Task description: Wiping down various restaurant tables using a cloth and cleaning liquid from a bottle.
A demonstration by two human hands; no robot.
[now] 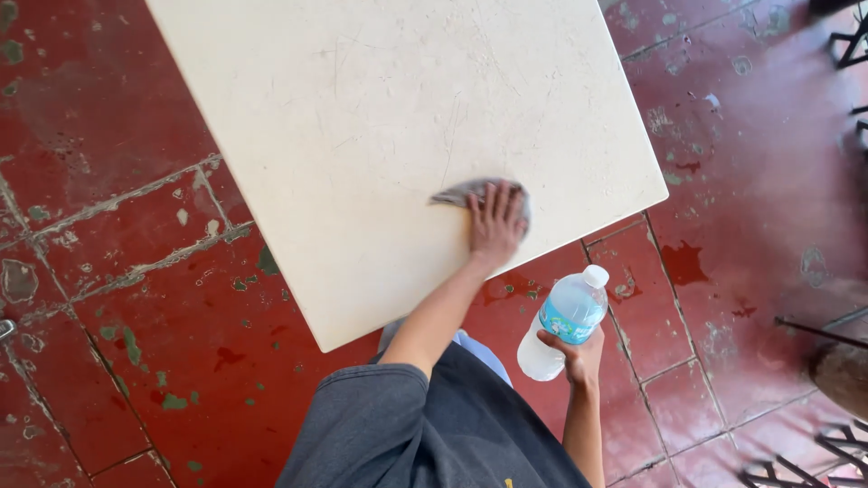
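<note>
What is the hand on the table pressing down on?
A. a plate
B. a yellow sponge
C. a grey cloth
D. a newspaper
C: the left hand lies flat on a crumpled grey cloth on the cream table, while the right hand holds a plastic water bottle off to the side.

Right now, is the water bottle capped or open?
Capped: the water bottle has its white cap on, held tilted in the right hand off the table edge.

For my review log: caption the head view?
Left hand presses grey cloth on cream table; right hand holds water bottle.
</note>
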